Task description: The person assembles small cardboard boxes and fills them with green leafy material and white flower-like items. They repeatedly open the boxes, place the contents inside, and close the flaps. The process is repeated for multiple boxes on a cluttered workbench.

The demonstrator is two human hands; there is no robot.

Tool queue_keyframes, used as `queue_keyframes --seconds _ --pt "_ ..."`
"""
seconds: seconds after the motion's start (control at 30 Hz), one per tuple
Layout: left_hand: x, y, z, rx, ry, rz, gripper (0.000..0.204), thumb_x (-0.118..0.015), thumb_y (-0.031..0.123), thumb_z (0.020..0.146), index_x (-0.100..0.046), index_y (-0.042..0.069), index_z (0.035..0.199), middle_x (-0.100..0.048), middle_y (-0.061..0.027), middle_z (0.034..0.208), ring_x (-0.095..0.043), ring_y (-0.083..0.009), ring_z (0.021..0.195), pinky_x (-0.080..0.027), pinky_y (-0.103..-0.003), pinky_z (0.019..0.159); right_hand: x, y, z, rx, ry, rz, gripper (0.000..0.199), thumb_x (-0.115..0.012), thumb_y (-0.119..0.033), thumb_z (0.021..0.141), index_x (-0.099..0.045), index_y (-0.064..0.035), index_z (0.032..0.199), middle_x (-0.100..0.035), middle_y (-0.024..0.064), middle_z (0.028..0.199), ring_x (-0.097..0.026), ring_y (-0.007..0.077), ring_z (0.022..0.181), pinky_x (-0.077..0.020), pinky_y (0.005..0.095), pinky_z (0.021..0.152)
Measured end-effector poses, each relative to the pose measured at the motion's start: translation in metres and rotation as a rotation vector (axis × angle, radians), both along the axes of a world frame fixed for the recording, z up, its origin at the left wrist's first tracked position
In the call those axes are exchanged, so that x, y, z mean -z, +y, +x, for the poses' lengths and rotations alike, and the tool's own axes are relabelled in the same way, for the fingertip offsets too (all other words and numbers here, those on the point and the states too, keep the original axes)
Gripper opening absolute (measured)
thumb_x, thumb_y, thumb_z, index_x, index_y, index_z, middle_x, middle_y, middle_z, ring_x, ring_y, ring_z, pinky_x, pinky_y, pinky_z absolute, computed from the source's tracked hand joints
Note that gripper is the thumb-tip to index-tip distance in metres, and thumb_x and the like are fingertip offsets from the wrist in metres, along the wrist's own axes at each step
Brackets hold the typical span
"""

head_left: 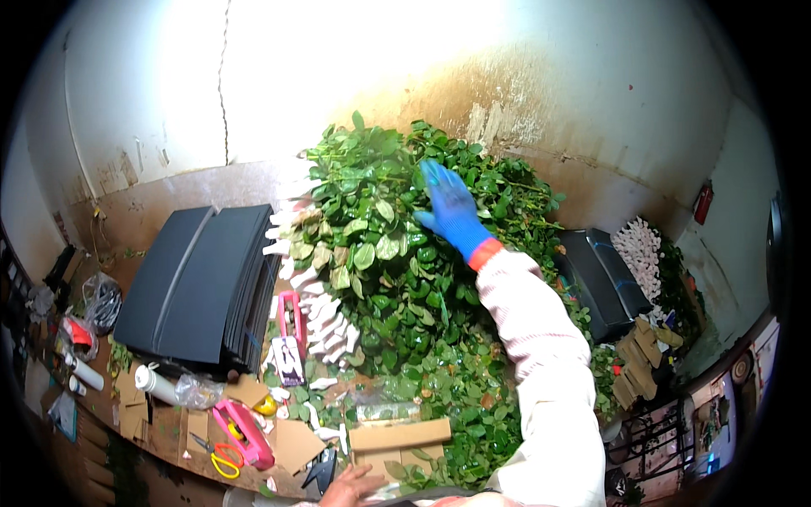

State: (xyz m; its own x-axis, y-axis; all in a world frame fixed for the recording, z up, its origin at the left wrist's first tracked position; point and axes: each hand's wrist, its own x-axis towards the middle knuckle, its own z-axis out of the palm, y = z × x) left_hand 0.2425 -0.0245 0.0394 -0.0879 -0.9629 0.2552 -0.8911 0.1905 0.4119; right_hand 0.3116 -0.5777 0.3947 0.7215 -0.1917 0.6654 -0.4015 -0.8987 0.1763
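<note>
My right hand (452,203), in a blue glove with an orange-red cuff, reaches over a large heap of leafy green stems (380,220). Its fingers are stretched out with the thumb apart, touching or just above the leaves; nothing shows in its grasp. Along the heap's left side stick out several pale, sleeve-wrapped ends (325,317). My bare left hand (351,486) rests low at the table's front edge, fingers spread, beside a brown cardboard piece (401,434). Close to it lies a dark clipper-like tool (320,470). Part of this hand is cut off by the lower edge.
At left stands a strapped stack of black sheets (182,279). Nearer are a pink tape dispenser (243,435), scissors (226,460) and a white bottle (156,384). At right sit a black strapped bundle (604,283) and wrapped flower heads (638,253). A wall (591,93) rises behind.
</note>
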Motion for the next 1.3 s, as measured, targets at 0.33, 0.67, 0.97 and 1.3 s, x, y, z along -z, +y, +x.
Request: queue_keyframes --seconds 0.33,0.67,0.97,1.3 --pt "-0.084 -0.011 -0.01 -0.162 0.567 0.181 0.041 -0.075 0.014 0.083 -0.07 0.012 0.123 -0.068 -0.0118 0.13 -0.049 -0.0416 0.138 -0.03 -0.058 0.12 0.026 -0.121 0.183 0.273 0.071 -0.219 0.073 -0.061 -0.023 0.091 -0.031 -0.0128 0.157 -0.047 0.0144 0.148 -0.047 0.0317 0.134 -0.0352 0.047 0.112" --pt "-0.084 -0.015 -0.007 -0.17 0.581 0.164 0.042 -0.075 0.011 0.082 -0.071 0.012 0.124 -0.067 -0.0133 0.131 -0.05 -0.0415 0.138 -0.031 -0.056 0.12 0.017 -0.091 0.147 0.296 -0.05 -0.286 0.014 -0.058 -0.023 0.095 -0.067 -0.014 0.098 -0.067 0.0073 0.094 -0.066 0.027 0.091 -0.0502 0.0446 0.077" --pt "-0.075 -0.006 -0.01 -0.13 0.503 0.161 0.043 -0.076 0.009 0.082 -0.071 0.012 0.124 -0.066 -0.0149 0.133 -0.049 -0.0412 0.138 -0.032 -0.053 0.12 -0.029 0.069 0.018 0.104 -0.238 -0.326 0.03 -0.068 -0.026 0.082 -0.065 -0.0109 0.108 -0.059 0.0088 0.104 -0.056 0.0282 0.1 -0.0449 0.0441 0.086" --pt "-0.076 -0.014 -0.002 -0.081 0.425 0.219 0.052 -0.086 0.037 0.078 -0.072 0.015 0.124 -0.072 -0.0082 0.124 -0.056 -0.0369 0.133 -0.033 -0.059 0.117 0.274 0.159 -0.156 0.03 0.546 0.264 0.062 -0.074 -0.027 0.083 -0.054 -0.0164 0.141 -0.054 0.0142 0.142 -0.048 0.0349 0.134 -0.0417 0.048 0.108"
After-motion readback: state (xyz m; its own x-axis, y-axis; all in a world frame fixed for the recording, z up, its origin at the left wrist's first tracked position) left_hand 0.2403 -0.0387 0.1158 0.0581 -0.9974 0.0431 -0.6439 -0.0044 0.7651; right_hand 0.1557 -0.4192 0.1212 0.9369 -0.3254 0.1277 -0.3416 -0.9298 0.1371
